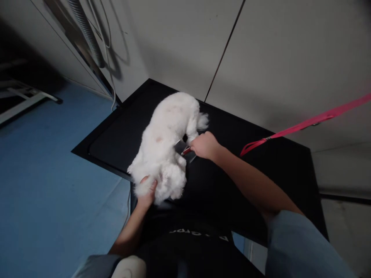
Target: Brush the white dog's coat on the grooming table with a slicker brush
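While on tbl (124, 127), white dog (166, 129), head (172, 177) firm in L hand (147, 196), body beside R hand (205, 146), tight on red-handled tool (186, 151).

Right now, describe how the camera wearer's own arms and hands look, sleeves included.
The left hand and right hand wear no gloves. The left forearm and right forearm are bare too, with no watch or band visible. The left sleeve and right sleeve are blue-grey, without visible markings; the right one ends near the elbow.

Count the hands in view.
2: the left hand is at the white dog's fluffy fur; the right hand grips a red-handled tool beside the dog.
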`<state>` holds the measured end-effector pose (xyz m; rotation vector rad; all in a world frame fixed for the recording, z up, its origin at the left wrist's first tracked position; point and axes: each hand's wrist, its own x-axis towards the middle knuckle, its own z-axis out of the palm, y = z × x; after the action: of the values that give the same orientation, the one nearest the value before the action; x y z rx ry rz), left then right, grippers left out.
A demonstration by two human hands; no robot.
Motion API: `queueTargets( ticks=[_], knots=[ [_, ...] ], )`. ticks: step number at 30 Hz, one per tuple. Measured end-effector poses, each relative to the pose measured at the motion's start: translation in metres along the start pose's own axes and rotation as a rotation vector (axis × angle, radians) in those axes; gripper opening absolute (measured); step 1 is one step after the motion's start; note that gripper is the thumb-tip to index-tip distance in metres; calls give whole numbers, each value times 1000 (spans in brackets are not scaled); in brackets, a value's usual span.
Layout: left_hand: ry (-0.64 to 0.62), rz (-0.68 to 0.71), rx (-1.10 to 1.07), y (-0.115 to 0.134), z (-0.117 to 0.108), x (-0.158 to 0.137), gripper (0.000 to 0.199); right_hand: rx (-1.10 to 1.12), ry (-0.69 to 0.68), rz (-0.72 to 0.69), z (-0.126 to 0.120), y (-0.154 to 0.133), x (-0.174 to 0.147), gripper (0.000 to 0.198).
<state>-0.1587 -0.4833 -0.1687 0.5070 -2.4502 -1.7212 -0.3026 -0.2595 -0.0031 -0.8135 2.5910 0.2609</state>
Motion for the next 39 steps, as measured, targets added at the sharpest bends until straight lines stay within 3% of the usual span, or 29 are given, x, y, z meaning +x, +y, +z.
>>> queueTargets(
  ticks=[2,5,7,9,11,14,17,19,21,24,26,28,30,33,36,39],
  knots=[
    [35,-35,-30,-1,-2,1,35,6,47,-17,-2,-2,1,29],
    [40,-53,-50,-2,-1,3,39,84,-118,-199,1,-9,3,30],
    [41,-52,-54,-2,1,5,41,96,-162,-130,4,-11,4,31],
    [39,-41,-55,-1,4,7,41,88,-95,-45,6,-12,5,31],
    [18,-26,-57,1,5,9,40,108,-59,-89,9,-14,4,32],
    [-26,22,-27,10,2,12,39,196,-163,-181,22,-7,4,33],
    [-133,120,96,26,-4,16,36,209,-163,-4,48,22,0,35],
    [-282,236,249,43,-7,21,31,208,-160,134,70,48,-9,35],
    [-462,380,499,64,-7,28,31,267,-193,180,93,70,-23,31],
    [-687,512,937,101,3,41,35,286,-45,286,121,81,-45,29],
    [-781,573,1137,123,17,46,28,259,113,512,137,71,-54,35],
    [-825,720,1253,139,35,48,25,344,131,719,149,53,-53,46],
    [-855,874,1309,147,55,48,27,508,69,798,158,34,-45,52],
    [-928,922,1324,148,78,46,29,644,113,731,167,17,-30,44],
    [-881,870,1316,142,87,46,43,670,257,603,172,13,-24,35],
    [-780,888,1278,130,77,46,23,777,439,549,174,9,-22,33]
  ],
)
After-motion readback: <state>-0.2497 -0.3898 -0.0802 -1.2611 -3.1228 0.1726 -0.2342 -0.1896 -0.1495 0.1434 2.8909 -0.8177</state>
